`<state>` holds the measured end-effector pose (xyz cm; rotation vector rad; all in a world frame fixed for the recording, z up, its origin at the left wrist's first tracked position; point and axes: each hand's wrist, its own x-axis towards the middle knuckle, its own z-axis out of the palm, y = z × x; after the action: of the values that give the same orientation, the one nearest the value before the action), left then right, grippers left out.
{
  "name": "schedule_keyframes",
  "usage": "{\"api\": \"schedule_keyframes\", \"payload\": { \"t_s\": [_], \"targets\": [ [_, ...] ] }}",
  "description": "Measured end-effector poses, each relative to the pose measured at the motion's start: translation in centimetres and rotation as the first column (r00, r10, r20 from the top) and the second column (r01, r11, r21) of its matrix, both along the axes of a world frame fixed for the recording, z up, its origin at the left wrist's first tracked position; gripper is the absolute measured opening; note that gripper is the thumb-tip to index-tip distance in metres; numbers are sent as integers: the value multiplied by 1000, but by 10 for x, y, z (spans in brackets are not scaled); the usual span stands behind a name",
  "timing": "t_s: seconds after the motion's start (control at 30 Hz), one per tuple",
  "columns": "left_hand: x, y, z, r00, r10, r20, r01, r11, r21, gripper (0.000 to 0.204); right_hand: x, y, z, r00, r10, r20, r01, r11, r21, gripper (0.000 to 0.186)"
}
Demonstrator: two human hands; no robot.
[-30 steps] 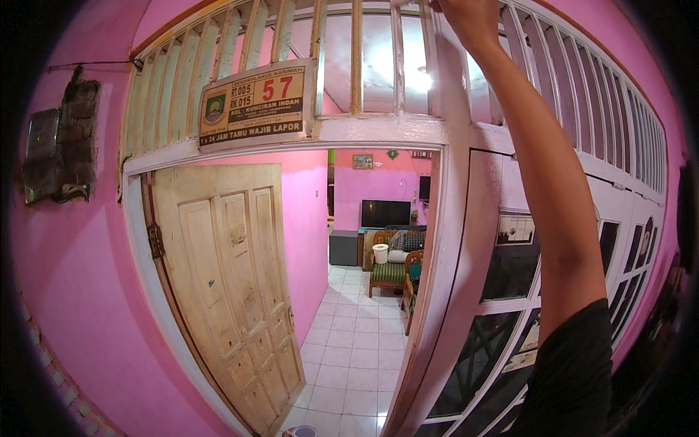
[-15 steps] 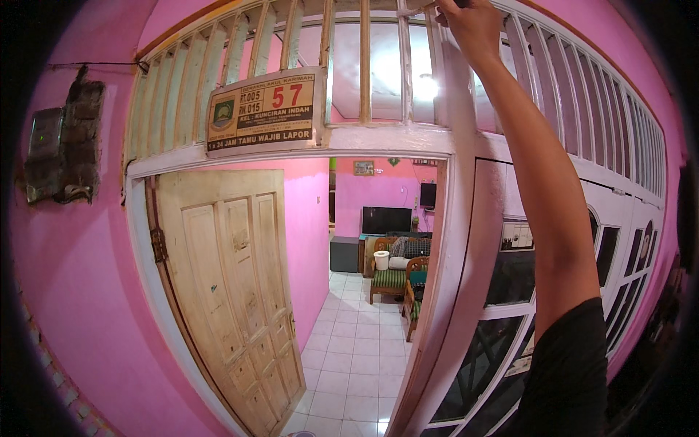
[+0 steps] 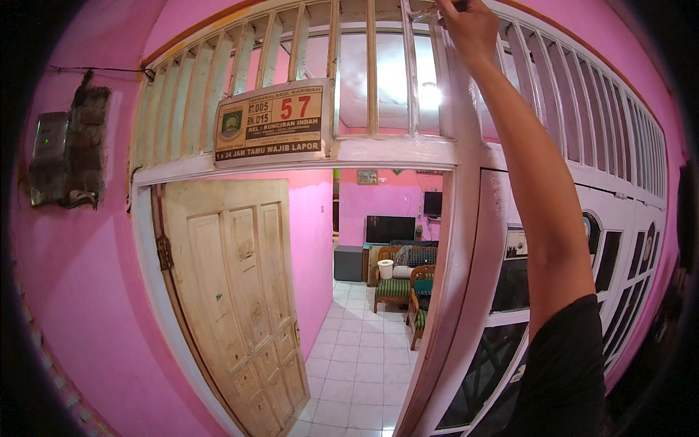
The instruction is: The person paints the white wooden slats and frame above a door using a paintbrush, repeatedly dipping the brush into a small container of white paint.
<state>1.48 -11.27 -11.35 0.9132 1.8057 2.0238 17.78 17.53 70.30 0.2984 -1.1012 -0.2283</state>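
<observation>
My right arm reaches up to the top of the frame. There my right hand [image 3: 472, 30] is closed around what looks like a paintbrush [image 3: 424, 14], its pale bristle end pointing left against an upright slat [image 3: 409, 73] of the grille over the doorway. The upper edge of the picture cuts off part of the hand, and the fingers hide the handle. White, glossy paint covers the slats near the brush, while those farther left [image 3: 237, 58] are yellowish and worn. My left hand is out of the picture.
A worn wooden door [image 3: 240, 291] stands open inward at the left. A sign board [image 3: 271, 122] hangs on the grille above it. White panelled doors with dark panes [image 3: 510, 284] are at the right. An electric meter [image 3: 49, 156] is on the pink wall. Inside is a green-striped chair [image 3: 393, 286].
My view has tilted up slightly, so the doorway and sign sit lower and farther right. The brush remains near the same slat, with my right hand a little lower.
</observation>
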Motion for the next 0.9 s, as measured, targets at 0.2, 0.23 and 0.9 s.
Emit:
{"api": "schedule_keyframes", "payload": {
  "t_s": [0.2,0.23,0.9],
  "targets": [
    [-15,4,-26,1000,13,19,-12,1000,-26,65,-5,4,17,992,126,-10,-126,992,24,27],
    [-23,4,-42,997,-27,66,25,999,31,64,-6,2,20,997,64,-44,-63,998,24,28],
    [13,5,27,1000,1,2,-1,998,-58,61,15,-10,-69,958,110,265,-68,984,-162,22]
  ]
}}
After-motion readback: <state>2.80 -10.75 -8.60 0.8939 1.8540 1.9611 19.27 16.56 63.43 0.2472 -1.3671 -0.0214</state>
